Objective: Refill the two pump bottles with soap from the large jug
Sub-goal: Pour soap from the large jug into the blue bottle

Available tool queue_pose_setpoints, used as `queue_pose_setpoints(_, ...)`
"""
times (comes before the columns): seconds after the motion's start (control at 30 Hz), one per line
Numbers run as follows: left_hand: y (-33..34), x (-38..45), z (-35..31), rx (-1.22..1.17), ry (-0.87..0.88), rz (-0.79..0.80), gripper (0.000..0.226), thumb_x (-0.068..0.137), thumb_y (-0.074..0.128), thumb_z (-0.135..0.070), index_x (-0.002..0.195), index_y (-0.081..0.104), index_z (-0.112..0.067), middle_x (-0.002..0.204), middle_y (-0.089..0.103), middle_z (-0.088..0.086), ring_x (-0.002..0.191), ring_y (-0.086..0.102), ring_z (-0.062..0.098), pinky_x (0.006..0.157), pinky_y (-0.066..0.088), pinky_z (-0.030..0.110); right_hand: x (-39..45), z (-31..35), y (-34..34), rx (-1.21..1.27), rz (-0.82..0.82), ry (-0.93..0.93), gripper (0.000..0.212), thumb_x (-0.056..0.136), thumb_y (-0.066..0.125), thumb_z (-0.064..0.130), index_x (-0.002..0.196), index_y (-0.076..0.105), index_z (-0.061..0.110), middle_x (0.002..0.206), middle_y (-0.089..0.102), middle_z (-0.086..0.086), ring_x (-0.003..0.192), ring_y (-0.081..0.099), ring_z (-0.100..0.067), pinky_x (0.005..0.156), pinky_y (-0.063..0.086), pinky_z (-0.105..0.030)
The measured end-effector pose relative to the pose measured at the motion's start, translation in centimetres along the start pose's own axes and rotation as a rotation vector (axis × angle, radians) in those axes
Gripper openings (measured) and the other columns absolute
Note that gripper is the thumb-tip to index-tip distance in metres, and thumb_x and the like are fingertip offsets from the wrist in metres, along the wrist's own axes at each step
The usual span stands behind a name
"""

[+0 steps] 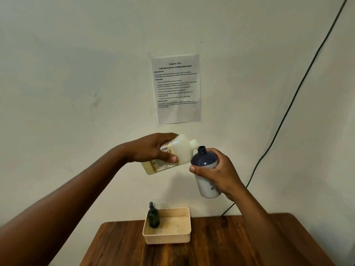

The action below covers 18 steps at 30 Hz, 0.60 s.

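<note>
My left hand [153, 148] grips the large soap jug [182, 150], a pale translucent bottle with a printed label, tipped on its side with the spout pointing right. My right hand [215, 173] holds a dark blue pump bottle [204, 158] with a whitish label and no pump on its open neck. The jug's spout sits just left of and touching that neck, high above the table. A second, dark green pump bottle [153, 217] with its pump fitted stands upright in the back left corner of a cream basket [169, 239].
The basket rests at the back middle of a wooden table [211, 246]. A printed task sheet [177, 89] is taped to the white wall. A black cable [288, 110] runs down the wall to the table's back edge on the right.
</note>
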<state>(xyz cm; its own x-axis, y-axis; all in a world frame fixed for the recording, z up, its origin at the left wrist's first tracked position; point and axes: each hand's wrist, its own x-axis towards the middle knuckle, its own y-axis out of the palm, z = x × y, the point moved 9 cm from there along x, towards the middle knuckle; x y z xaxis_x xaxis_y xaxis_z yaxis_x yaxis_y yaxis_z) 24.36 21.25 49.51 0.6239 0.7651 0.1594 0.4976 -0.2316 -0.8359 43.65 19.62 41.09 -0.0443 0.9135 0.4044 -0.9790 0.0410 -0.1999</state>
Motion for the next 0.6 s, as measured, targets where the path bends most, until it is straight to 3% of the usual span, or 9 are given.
queue_pose_setpoints(0.6, -0.95, 0.70, -0.65, 0.068, -0.004, 0.024, 0.058, 0.089, 0.082, -0.031, 0.140, 0.058, -0.025, 0.117, 0.071, -0.007, 0.102, 0.070, 0.013, 0.080, 0.059, 0.020, 0.11, 0.47, -0.43, -0.022, -0.031, -0.004, 0.073, 0.051, 0.082, 0.070, 0.113, 0.058, 0.039, 0.108, 0.065, 0.016, 0.094, 0.064, -0.013, 0.054, 0.051, -0.011)
